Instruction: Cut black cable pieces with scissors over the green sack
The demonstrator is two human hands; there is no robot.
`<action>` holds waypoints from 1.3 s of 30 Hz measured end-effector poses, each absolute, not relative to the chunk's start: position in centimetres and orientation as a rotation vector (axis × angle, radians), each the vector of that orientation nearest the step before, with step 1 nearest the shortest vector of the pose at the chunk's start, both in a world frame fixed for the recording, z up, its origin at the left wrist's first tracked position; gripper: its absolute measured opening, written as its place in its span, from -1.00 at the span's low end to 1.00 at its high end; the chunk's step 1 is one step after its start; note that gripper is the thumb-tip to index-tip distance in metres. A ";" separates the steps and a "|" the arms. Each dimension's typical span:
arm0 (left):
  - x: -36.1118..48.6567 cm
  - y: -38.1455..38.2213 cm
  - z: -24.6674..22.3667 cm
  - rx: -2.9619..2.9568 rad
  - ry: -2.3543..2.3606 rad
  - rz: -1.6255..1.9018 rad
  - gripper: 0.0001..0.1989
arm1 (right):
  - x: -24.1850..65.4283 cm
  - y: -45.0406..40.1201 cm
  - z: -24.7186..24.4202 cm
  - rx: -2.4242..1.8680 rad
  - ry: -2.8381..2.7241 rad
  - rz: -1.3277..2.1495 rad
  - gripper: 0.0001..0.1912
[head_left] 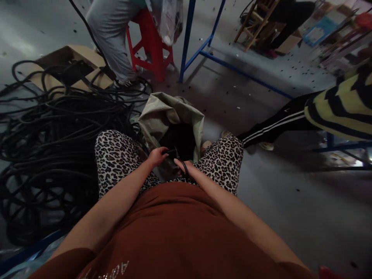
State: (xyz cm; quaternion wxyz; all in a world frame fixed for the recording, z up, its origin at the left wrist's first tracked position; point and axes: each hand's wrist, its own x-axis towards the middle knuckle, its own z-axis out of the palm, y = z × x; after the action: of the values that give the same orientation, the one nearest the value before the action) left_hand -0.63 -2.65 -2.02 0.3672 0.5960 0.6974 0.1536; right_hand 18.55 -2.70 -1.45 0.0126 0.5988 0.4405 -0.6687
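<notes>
My left hand (157, 156) is closed, pinching a small black piece (172, 150) whose kind I cannot make out. A little to its right, my right hand (186, 167) grips a pair of scissors (185, 166) with dark looped handles, the blades pointing up toward the black piece. Both hands are over the near rim of an open woven sack (154, 108) that stands between my knees. The inside of the sack is dark, and its contents cannot be told apart.
Long black tubing or cable (78, 124) lies in a big tangled heap on the left, partly over an open cardboard box (87, 58). Ahead are a person on a red stool (151, 42) and a blue metal frame (186, 42). Another person's striped-trousered leg (276, 122) reaches in from the right.
</notes>
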 end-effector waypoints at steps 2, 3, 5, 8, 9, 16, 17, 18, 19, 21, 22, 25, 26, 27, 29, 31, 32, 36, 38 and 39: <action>-0.6 -2.7 -1.9 1.524 1.778 0.394 -0.70 | 18.6 -2.6 -1.3 1.849 1.361 -2.085 -0.47; -0.5 -2.7 -1.9 1.523 1.771 0.391 -0.70 | 18.6 -2.6 -1.2 1.844 1.357 -2.082 -0.46; -0.5 -2.7 -1.8 1.528 1.757 0.391 -0.70 | 18.6 -2.6 -1.1 1.846 1.354 -2.079 -0.46; -0.6 -2.7 -1.9 1.544 1.739 0.404 -0.70 | 18.6 -2.7 -1.2 1.865 1.359 -2.078 -0.48; -0.6 -2.7 -2.0 1.546 1.737 0.407 -0.71 | 18.5 -2.7 -1.2 1.874 1.366 -2.077 -0.49; -0.9 -2.8 -2.3 1.501 1.781 0.411 -0.67 | 18.3 -2.5 0.4 1.977 1.340 -2.055 -0.54; -1.0 -2.9 -2.3 1.499 1.793 0.403 -0.68 | 18.3 -2.4 0.7 1.984 1.336 -2.048 -0.53; -1.0 -2.9 -2.3 1.502 1.801 0.393 -0.69 | 18.2 -2.4 0.9 1.985 1.335 -2.039 -0.53; -1.1 -2.9 -2.3 1.507 1.803 0.381 -0.70 | 18.2 -2.3 1.1 1.985 1.336 -2.028 -0.53; -1.1 -2.9 -2.3 1.513 1.803 0.365 -0.71 | 18.2 -2.3 1.3 1.991 1.341 -2.006 -0.52; -1.1 -2.9 -2.2 1.515 1.802 0.358 -0.71 | 18.2 -2.3 1.3 1.995 1.345 -1.997 -0.53; -1.1 -2.9 -2.2 1.521 1.799 0.337 -0.72 | 18.2 -2.4 1.2 2.023 1.365 -1.993 -0.53; -1.1 -2.9 -2.2 1.525 1.800 0.330 -0.71 | 18.2 -2.4 1.1 2.033 1.367 -1.992 -0.52; -1.0 -2.9 -2.2 1.527 1.801 0.322 -0.71 | 18.3 -2.4 0.9 2.040 1.369 -1.986 -0.52; -1.0 -2.8 -2.1 1.533 1.807 0.307 -0.71 | 18.3 -2.4 0.3 2.039 1.377 -1.967 -0.51; -0.9 -2.8 -2.0 1.538 1.817 0.288 -0.71 | 18.4 -2.4 -0.3 2.028 1.400 -1.944 -0.51; -0.8 -2.8 -1.9 1.538 1.822 0.278 -0.71 | 18.5 -2.4 -0.5 2.024 1.417 -1.934 -0.51; -0.9 -2.6 -1.7 1.527 1.842 0.243 -0.72 | 18.6 -2.4 -0.8 2.009 1.495 -1.871 -0.49; -0.9 -2.6 -1.8 1.521 1.848 0.245 -0.72 | 18.6 -2.4 -0.5 1.997 1.524 -1.830 -0.49; -1.0 -2.6 -1.8 1.518 1.849 0.247 -0.72 | 18.6 -2.4 -0.3 1.996 1.529 -1.813 -0.48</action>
State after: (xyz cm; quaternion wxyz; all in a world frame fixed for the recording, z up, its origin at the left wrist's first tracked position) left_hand -0.95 -2.63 -1.81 0.3598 0.5890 0.7173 0.0958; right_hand 18.57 -2.42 -0.35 0.0210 0.6437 0.4933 -0.5848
